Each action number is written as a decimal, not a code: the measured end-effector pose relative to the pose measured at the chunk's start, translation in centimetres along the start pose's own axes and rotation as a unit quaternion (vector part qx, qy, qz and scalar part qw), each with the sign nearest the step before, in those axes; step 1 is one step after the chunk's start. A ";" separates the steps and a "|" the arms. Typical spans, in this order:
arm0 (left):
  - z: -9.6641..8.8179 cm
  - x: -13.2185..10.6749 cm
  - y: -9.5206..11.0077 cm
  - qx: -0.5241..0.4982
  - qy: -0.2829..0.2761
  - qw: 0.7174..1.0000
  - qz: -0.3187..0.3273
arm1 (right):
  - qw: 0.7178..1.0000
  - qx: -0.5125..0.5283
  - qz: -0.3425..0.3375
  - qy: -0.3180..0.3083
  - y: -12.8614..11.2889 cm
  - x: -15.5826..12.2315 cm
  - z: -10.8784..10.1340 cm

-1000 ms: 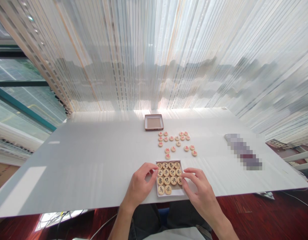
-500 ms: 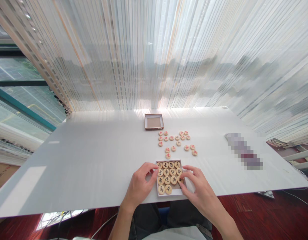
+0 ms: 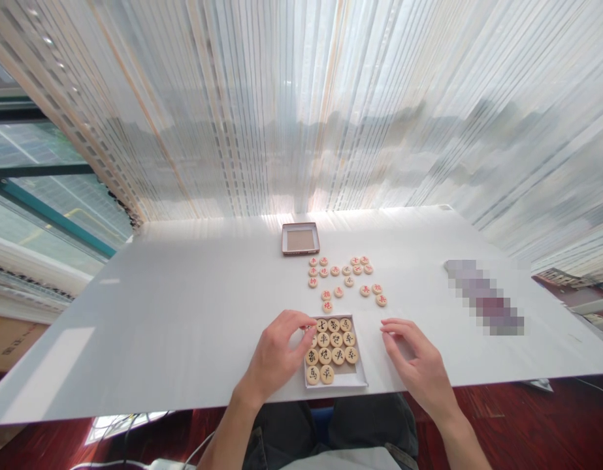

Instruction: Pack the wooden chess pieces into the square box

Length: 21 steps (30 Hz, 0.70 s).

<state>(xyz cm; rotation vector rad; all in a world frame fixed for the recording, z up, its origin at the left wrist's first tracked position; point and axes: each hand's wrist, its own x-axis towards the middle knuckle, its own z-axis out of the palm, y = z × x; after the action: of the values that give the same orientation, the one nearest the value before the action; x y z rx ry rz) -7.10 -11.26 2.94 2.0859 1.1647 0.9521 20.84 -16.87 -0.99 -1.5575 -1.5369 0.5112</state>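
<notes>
A shallow white box (image 3: 360,375) sits at the table's near edge, with rows of round xiangqi pieces bearing black characters inside it. Its bottom row has two pieces at the left and bare floor at the right. My left hand (image 3: 279,349) reaches over the box's left wall; thumb and index finger come together on the upper-left xiangqi piece (image 3: 309,326), partly covering it and the one below. To the right of the box, my right hand (image 3: 419,362) hovers apart from it, fingers curved, a gap between thumb and index finger, nothing held.
Beyond the box lie several loose red-character pieces (image 3: 326,295) and two black-character pieces (image 3: 349,281). Behind them is an open brown-rimmed box lid (image 3: 300,253). A blurred-out long object (image 3: 485,300) lies on the white table (image 3: 183,294) at right. A striped curtain (image 3: 281,117) hangs behind.
My right hand has let go of a black-character piece at the box's right side and moved right, away from the box. My left fingertips reach slightly further over the upper-left pieces.
</notes>
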 end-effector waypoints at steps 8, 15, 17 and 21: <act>0.4 8.1 2.1 0.096 -0.093 0.985 0.110 | 0.998 0.057 0.025 0.012 1.1 0.2 -0.8; 5.0 13.1 1.9 0.252 -0.133 0.947 0.149 | 0.995 0.089 0.029 0.022 1.1 0.1 -1.1; 6.1 13.7 2.0 0.302 -0.123 0.935 0.139 | 0.995 0.095 0.025 0.023 1.1 0.1 -1.1; 7.3 14.2 2.4 0.369 -0.108 0.915 0.121 | 0.994 0.104 0.022 0.018 1.1 0.2 -1.2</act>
<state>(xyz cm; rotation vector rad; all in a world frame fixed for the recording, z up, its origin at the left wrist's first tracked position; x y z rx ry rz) 5.12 -0.84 4.81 2.8974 1.2926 0.3677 22.51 -16.87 -1.18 -1.4339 -1.3774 0.6440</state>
